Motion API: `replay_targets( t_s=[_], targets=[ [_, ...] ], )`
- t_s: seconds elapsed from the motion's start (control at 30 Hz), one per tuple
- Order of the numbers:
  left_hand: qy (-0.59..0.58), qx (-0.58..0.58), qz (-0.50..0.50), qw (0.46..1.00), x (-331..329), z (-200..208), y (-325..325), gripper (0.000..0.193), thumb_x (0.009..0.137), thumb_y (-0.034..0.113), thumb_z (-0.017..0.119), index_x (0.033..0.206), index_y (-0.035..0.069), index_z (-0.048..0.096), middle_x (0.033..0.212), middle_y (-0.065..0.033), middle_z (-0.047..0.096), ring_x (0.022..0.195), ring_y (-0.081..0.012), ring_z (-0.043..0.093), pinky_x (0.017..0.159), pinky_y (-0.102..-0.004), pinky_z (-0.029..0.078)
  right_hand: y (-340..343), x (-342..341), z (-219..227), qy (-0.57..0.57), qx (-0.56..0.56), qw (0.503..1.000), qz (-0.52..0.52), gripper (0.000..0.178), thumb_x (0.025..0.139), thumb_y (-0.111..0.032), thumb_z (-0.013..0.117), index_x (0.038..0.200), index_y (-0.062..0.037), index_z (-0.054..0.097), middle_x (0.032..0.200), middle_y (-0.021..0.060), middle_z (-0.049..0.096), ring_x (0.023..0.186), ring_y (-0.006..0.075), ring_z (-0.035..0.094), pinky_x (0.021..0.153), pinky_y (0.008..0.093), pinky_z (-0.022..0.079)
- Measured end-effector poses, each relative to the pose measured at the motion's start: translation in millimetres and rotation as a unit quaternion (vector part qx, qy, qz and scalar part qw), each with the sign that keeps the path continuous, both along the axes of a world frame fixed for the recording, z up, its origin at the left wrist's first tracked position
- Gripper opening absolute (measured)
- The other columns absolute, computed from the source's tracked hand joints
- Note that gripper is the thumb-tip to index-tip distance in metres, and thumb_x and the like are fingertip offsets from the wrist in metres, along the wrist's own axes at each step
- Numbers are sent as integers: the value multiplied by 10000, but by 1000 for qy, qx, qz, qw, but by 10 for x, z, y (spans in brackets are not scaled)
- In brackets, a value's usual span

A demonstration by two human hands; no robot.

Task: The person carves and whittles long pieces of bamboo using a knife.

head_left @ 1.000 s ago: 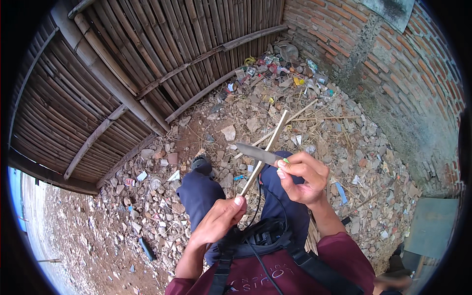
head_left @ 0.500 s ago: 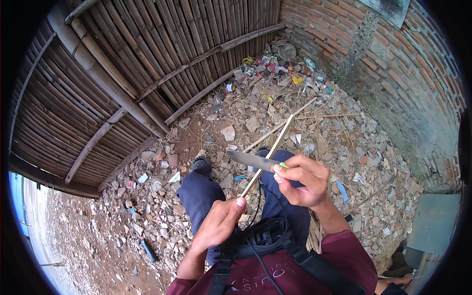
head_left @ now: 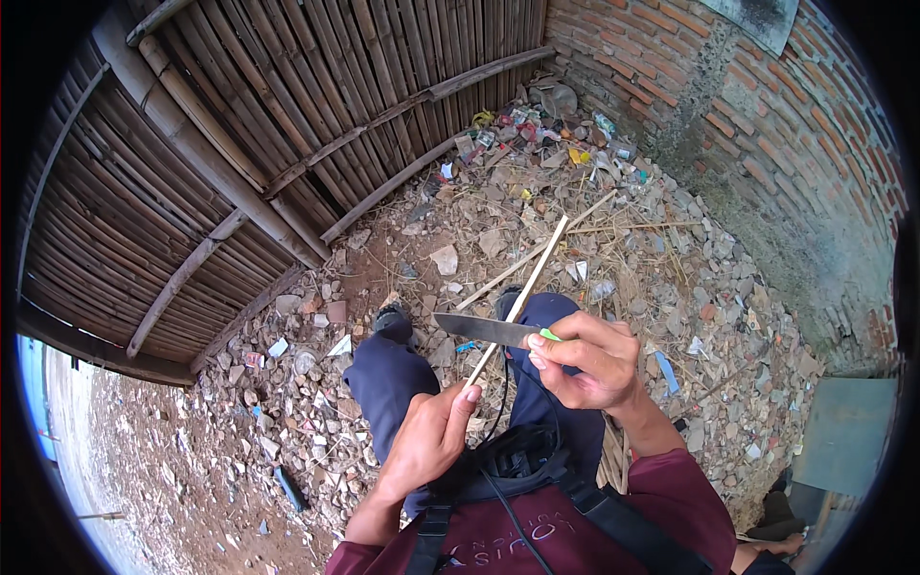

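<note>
My left hand [head_left: 425,434] is closed around the near end of a thin, pale split-bamboo strip [head_left: 538,272], thumb on top. The strip slants up and away to the right, above my knees. My right hand [head_left: 588,360] grips a knife [head_left: 484,329] by its bright green handle, most of which the fingers hide. The grey blade points left and lies across the strip, a short way beyond my left hand. Whether the edge bites into the strip, I cannot tell.
Rubble ground [head_left: 446,259] holds stones, dry straw and litter. Another pale stick [head_left: 513,273] lies beyond my knees. A bamboo fence [head_left: 316,96] rises at left, a brick wall [head_left: 757,144] at right. Several pale strips [head_left: 615,460] lie by my right thigh; part of another person [head_left: 781,546] shows lower right.
The knife has slid down along the strip toward my left hand. The strip's far end has dropped slightly and shifted left; my left hand has barely moved.
</note>
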State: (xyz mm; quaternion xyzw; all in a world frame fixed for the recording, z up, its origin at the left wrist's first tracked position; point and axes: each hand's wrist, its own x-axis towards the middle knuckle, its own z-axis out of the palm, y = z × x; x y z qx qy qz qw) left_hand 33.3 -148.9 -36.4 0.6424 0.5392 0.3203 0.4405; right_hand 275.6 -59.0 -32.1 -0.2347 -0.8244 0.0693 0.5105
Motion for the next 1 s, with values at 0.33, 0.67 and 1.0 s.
replay_targets(
  t_s=[0.33, 0.67, 1.0],
  targets=[
    [24, 20, 18, 999, 43, 47, -60, 308, 1151, 210, 523, 971, -21, 619, 643, -255, 531, 615, -514, 547, 564, -508, 414, 28, -41, 32, 8, -13, 1000, 11, 191, 822, -8, 824, 1002, -62, 792, 807, 33, 714, 589, 149, 683, 478, 292, 518],
    [45, 33, 48, 997, 43, 61, -103, 359, 1153, 210, 497, 903, -30, 586, 618, -196, 492, 554, -452, 531, 572, -483, 398, 102, -56, 19, 3, 4, 1000, 23, 222, 815, -27, 833, 1029, -79, 803, 811, 27, 712, 604, 159, 682, 489, 302, 518],
    [63, 29, 58, 996, 1, -7, -84, 364, 1155, 211, 497, 904, -34, 596, 629, -213, 514, 580, -465, 568, 579, -490, 418, 163, -78, -31, -28, 29, 999, 10, 265, 803, -46, 845, 1065, -83, 823, 814, 28, 698, 628, 172, 672, 510, 310, 522]
  ],
)
